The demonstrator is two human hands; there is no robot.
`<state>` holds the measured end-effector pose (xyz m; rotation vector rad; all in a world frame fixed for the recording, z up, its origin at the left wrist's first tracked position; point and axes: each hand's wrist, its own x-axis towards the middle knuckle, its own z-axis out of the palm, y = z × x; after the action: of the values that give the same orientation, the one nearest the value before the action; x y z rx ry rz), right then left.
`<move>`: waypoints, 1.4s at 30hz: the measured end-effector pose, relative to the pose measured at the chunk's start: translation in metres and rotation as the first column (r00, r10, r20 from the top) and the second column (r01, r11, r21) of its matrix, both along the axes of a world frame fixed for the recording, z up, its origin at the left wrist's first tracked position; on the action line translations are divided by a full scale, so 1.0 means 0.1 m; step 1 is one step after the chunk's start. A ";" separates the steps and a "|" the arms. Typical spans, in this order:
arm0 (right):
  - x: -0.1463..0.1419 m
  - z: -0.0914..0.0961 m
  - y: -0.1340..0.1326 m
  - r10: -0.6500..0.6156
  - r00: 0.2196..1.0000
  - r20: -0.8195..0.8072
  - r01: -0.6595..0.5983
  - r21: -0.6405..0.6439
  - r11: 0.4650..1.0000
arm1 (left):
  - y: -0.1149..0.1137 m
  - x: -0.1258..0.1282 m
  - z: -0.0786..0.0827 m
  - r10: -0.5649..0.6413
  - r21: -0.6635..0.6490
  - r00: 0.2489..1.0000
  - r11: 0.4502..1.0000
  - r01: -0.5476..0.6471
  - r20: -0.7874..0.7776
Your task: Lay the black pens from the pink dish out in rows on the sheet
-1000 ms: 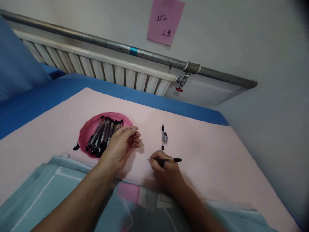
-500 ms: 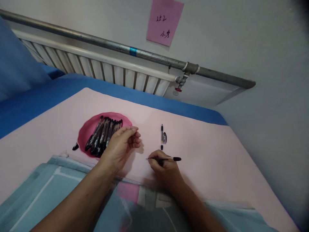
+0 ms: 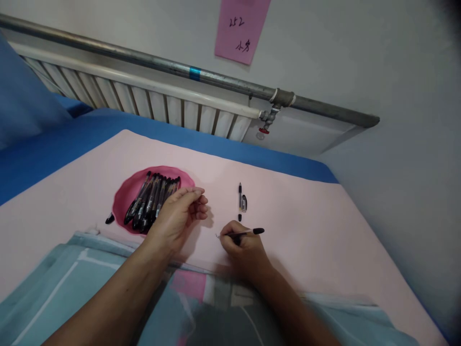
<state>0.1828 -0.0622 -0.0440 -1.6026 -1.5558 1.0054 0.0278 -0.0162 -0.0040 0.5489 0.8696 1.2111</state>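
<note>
Right grip around a pen

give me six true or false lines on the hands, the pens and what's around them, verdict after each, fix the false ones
1. The right hand holds a black-ended pen. True.
2. The left hand grips a pen. False: its fingers are curled and no pen shows in them.
3. The pink bowl holds just one pen. False: several pens lie in it.
4. An uncapped pen lies on the pale pink surface. True.
5. A loose cap lies beside the uncapped pen. True.
6. The number on the wall note is 525. False: it reads 252.
</note>
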 end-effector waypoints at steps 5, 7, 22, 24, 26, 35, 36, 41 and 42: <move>0.05 -0.04 0.04 -0.124 0.957 -0.261 0.102 -0.094 0.990 | -0.01 -0.01 0.04 -0.023 -0.001 1.000 1.000 0.023 -0.003; 0.07 -0.02 0.06 -0.213 0.880 -0.424 0.164 -0.150 0.975 | -0.01 -0.02 0.05 -0.028 -0.001 0.999 1.000 0.028 -0.016; 0.75 0.32 -0.07 -0.405 0.619 -0.673 0.269 -0.303 0.914 | -0.06 0.05 0.06 -0.063 0.040 0.991 0.997 0.068 -0.114; 0.73 0.29 -0.07 -0.403 0.623 -0.670 0.231 -0.334 0.914 | -0.09 0.08 0.06 -0.115 0.053 0.981 0.991 0.125 -0.159; 0.65 0.29 -0.08 -0.364 0.648 -0.669 0.158 -0.350 0.923 | -0.14 0.12 0.04 -0.198 0.061 0.954 0.974 0.217 -0.227; 0.33 0.22 -0.16 -0.248 0.674 -0.696 -0.162 -0.466 0.870 | -0.33 0.32 -0.08 -0.586 -0.101 0.798 0.810 0.577 -0.140; 0.32 0.22 -0.17 -0.257 0.664 -0.703 -0.165 -0.472 0.866 | -0.33 0.32 -0.09 -0.585 -0.096 0.802 0.811 0.578 -0.121; 0.29 0.23 -0.17 -0.264 0.675 -0.689 -0.157 -0.484 0.861 | -0.29 0.31 -0.17 -0.621 -0.089 0.763 0.783 0.616 -0.181; 0.30 0.23 -0.17 -0.255 0.689 -0.679 -0.158 -0.483 0.861 | -0.29 0.31 -0.17 -0.618 -0.081 0.756 0.783 0.617 -0.216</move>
<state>0.2123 -0.0794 -0.0209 -1.2634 -0.7002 1.8603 0.0588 -0.0452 -0.0208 0.9062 0.7910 0.5366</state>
